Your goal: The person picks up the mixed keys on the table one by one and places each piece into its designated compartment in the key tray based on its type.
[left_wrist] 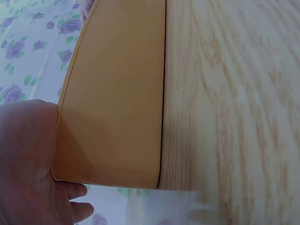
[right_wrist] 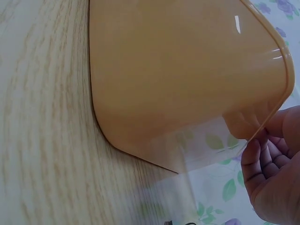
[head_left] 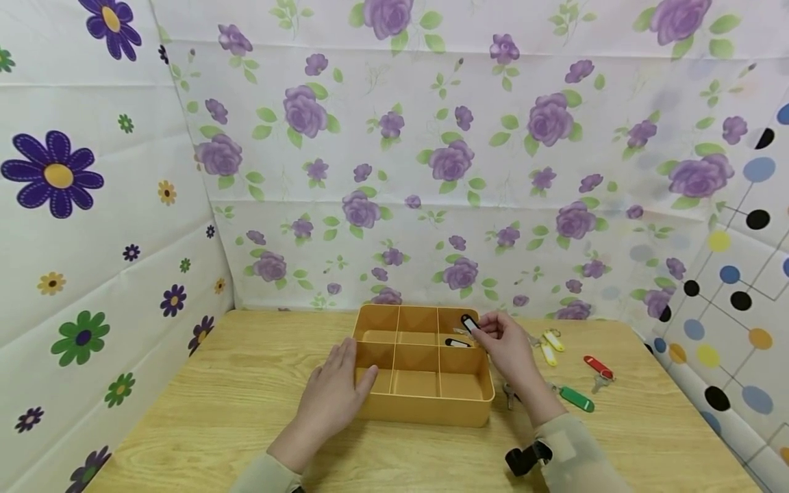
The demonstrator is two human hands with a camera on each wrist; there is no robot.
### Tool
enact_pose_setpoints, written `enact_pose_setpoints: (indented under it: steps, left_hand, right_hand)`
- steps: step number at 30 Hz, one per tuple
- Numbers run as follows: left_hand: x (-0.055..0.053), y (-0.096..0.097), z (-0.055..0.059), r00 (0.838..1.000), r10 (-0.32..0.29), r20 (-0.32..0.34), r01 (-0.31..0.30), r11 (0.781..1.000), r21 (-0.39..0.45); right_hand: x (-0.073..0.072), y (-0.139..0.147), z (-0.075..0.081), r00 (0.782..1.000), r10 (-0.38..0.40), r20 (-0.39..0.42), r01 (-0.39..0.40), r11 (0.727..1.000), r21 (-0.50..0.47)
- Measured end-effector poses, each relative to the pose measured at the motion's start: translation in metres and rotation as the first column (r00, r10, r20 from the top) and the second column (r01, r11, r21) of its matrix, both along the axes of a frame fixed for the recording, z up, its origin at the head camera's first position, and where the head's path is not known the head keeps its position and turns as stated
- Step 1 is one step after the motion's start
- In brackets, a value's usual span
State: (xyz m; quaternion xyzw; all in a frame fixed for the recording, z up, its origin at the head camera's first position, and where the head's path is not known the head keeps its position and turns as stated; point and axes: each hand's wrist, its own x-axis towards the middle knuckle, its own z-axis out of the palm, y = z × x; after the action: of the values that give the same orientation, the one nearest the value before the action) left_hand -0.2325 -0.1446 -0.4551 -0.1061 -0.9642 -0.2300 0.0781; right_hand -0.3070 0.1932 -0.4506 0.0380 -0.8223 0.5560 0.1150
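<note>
While extended left fingers touch the box, right fingers pinch a tag.

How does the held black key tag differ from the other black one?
The held tag is pinched by the right hand; the other tag lies in the back right compartment of the box. In the head view, the held tag slants steeply, while the other tag looks nearly level. Both are black and white.
</note>
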Motion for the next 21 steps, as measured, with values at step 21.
enact_pose_setpoints:
  steps: [21]
  left_hand:
    - [0.0009, -0.0002, 0.0013, 1.0, -0.002, -0.002, 0.002, 1.0, -0.001]
  right_hand:
    - [-0.0015, -0.0012, 0.0058, 1.0, -0.01, -0.013, 0.011, 0.996, 0.085]
